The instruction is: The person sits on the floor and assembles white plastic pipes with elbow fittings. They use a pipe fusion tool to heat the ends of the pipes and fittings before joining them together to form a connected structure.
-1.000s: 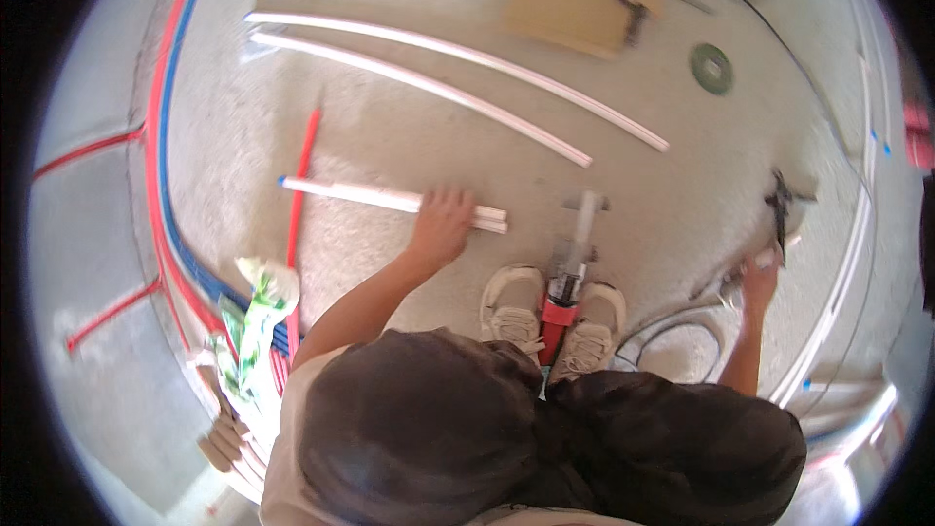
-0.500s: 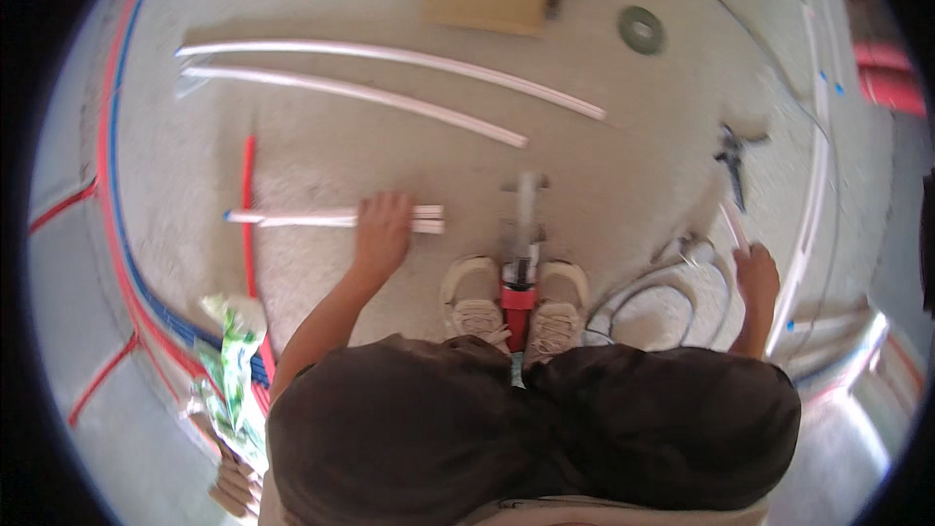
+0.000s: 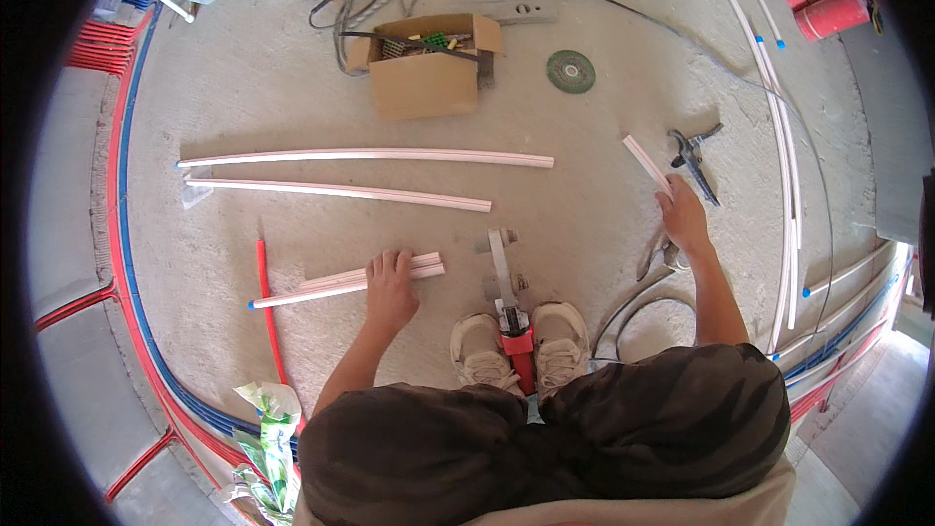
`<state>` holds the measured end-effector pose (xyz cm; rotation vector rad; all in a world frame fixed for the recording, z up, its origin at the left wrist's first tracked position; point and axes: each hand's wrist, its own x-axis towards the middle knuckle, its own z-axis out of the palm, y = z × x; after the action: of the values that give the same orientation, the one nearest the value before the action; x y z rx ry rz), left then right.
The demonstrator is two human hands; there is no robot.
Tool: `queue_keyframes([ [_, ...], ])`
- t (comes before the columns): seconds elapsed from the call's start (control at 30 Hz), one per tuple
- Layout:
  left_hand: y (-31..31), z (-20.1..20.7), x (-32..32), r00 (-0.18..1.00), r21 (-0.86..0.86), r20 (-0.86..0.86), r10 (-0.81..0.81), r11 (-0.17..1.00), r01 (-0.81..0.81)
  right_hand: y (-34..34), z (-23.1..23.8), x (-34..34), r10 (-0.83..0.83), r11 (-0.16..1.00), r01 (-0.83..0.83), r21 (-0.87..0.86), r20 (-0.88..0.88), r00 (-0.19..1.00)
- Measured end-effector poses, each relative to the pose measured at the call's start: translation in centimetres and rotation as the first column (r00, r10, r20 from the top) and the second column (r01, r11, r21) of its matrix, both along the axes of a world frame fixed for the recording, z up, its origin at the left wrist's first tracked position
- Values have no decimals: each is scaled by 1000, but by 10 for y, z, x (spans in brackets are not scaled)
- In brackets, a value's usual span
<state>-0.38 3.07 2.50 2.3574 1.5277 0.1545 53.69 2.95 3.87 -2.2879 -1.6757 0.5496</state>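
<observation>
We have the short white pipes [image 3: 336,287] low in front of us, to the left, on the floor. One with a blue tip lies across a thin red tube [image 3: 274,333]. Our left hand [image 3: 392,292] is wrapped over the bunch, closer to its right end. To hold it well, we should squeeze evenly so no pipe rolls out. The blue end sticks out far, so it might dip if lifted; a grip nearer the middle should balance better.

Our right hand [image 3: 686,216] is clamped on the near end of a striped pipe piece [image 3: 645,161]. We can't tell if its far tip touches the floor. A dark hand cutter [image 3: 694,158] lies just beside it, so we should mind its handles.

Between our shoes [image 3: 484,349] is a red-handled pipe heater [image 3: 513,319]. We can't tell if it's hot, so fingers and pipes are best well apart from it. Farther out are two long white pipes [image 3: 370,157], a cardboard box [image 3: 426,88] and a green grinding disc [image 3: 571,71].
</observation>
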Motion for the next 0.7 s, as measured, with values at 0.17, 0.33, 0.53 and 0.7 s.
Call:
queue_keyframes([
  [0.17,-10,5,-5,995,11,29,100,995,-101,0,-27,11,94,994,-100,37,146,985],
  [0.33,-18,25,-14,975,15,31,221,975,-221,20,-10,-5,142,987,-158,38,270,952],
  [0.53,-14,51,-13,912,54,173,373,921,-387,111,11,-56,204,957,-247,152,251,946],
  [0.7,-57,117,-1,775,-223,193,602,796,-563,145,80,-131,175,980,-188,-69,-168,970],
])
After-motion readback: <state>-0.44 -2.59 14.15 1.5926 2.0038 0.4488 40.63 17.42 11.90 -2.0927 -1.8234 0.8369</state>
